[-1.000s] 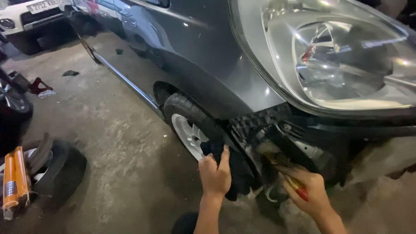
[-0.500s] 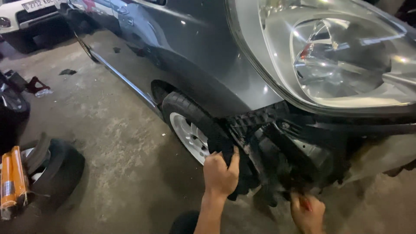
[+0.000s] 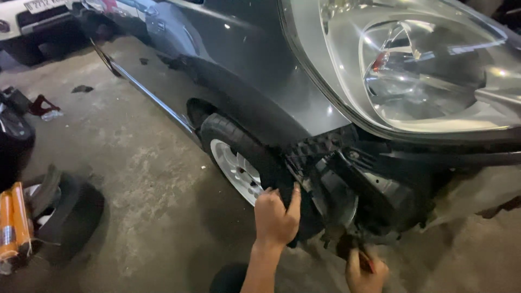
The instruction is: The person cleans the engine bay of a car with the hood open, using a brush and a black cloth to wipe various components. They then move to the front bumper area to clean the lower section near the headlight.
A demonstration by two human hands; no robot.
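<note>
My left hand (image 3: pixel 275 217) grips the edge of the black wheel-arch liner (image 3: pixel 282 179) of a grey car (image 3: pixel 244 81), just behind the front wheel (image 3: pixel 236 163). My right hand (image 3: pixel 364 271) is low at the frame's bottom edge, closed on a red-handled tool (image 3: pixel 367 261) that points up under the exposed front corner. The bumper is off there, showing black brackets and plastic parts (image 3: pixel 358 184) below the headlight (image 3: pixel 418 70).
A loose tyre (image 3: pixel 70 214) lies on the concrete floor at the left, with orange tubes (image 3: pixel 13 220) beside it. A white car (image 3: pixel 38 13) stands at the far upper left. Small debris lies on the floor near it.
My right hand has dropped lower and toward the bottom edge with the red-handled tool. My left hand has stayed on the liner. The view has shifted slightly.
</note>
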